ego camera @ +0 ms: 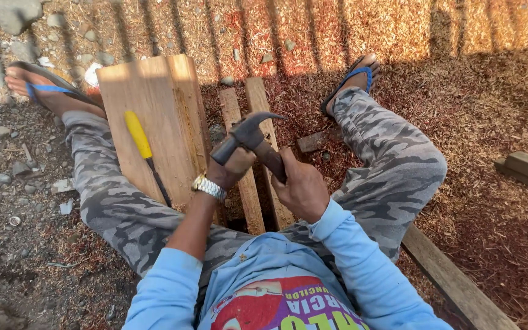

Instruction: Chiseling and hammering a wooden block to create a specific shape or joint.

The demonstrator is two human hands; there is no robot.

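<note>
Over two slats (253, 177), right hand (300, 186) fingers wrapped on hammer (253, 139) handle; left hand (230, 168) fingers curled round its head.

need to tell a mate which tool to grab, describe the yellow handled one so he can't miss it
Find the wide wooden board lying over the seated person's left leg. On it lies a slim chisel-like tool, set diagonally, its dark shaft pointing toward the person. Its bright yellow handle sets it apart from the dark claw hammer in the hands.

A hammer (250, 137) sits between the left hand (230, 166) and right hand (302, 186), above two slats (253, 195) lying side by side, with a board (157, 116) to their left carrying a chisel (146, 154).
</note>
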